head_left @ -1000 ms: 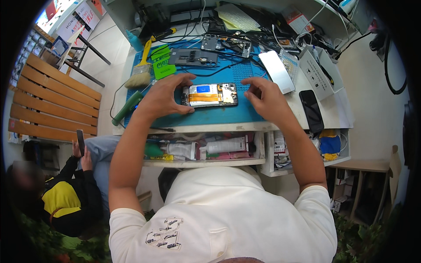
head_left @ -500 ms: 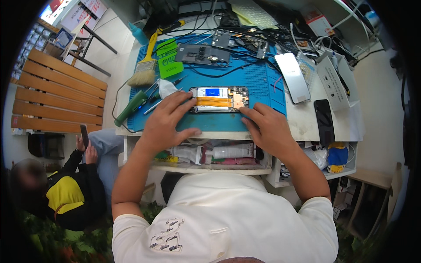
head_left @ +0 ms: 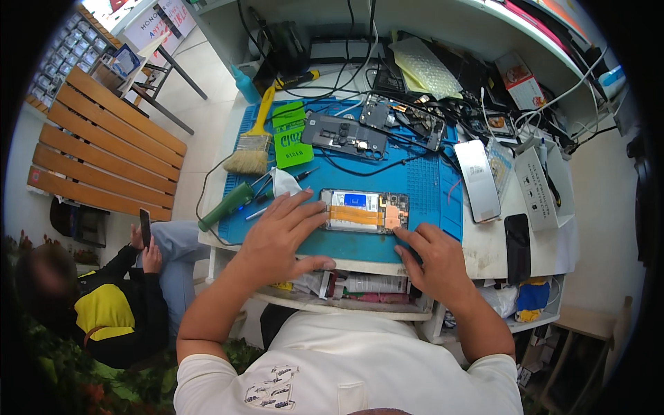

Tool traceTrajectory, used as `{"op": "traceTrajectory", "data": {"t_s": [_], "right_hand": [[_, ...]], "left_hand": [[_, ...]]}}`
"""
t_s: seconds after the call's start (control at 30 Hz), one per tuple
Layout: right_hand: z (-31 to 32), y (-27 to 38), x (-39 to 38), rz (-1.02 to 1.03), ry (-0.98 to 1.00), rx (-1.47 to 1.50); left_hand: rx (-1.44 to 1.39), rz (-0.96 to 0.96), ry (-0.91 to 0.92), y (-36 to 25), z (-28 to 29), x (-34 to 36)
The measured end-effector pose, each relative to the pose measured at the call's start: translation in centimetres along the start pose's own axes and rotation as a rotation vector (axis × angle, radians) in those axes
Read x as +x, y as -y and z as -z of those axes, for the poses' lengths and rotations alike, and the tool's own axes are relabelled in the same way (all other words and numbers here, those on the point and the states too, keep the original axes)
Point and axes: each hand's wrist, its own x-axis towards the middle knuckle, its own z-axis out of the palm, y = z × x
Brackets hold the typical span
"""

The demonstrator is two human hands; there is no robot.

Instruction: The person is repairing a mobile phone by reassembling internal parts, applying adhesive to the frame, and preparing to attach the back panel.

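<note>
An opened phone (head_left: 363, 211) with a battery, blue label and orange flex cables lies on the blue mat (head_left: 377, 249). My left hand (head_left: 283, 238) is open at its left end, fingers spread, fingertips at or beside the edge. My right hand (head_left: 432, 256) is open, index fingertip at the phone's lower right corner, thumb apart below. Left of the phone are a green tool (head_left: 228, 207), thin tools and a white cloth (head_left: 285, 182). A yellow-handled brush (head_left: 249, 153) and green card (head_left: 292, 142) lie behind them.
Phone parts (head_left: 344, 135) and tangled cables crowd the back. At right are a silver phone (head_left: 477, 181), black phone (head_left: 517, 249) and white box (head_left: 546, 194). An open drawer (head_left: 360, 311) is below. At left, a seated person (head_left: 104, 311) holds a phone beside a slatted bench (head_left: 111, 145).
Both hands have moved from raised, curved poses at the phone's sides to lower, flatter ones at its near corners. The view has shifted, so the bench sits lower in the picture.
</note>
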Motion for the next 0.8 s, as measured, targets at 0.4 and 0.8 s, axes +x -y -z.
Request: {"op": "traceTrajectory", "data": {"t_s": [0.4,0.8], "right_hand": [[0.1,-0.4,-0.1,0.021,0.014,-0.001],[0.0,-0.7,-0.7,0.031,-0.003,0.025]], "left_hand": [[-0.122,0.226,-0.101,7.3,2.0,12.0],[0.009,-0.017,0.202,7.7,-0.6,18.4]]}}
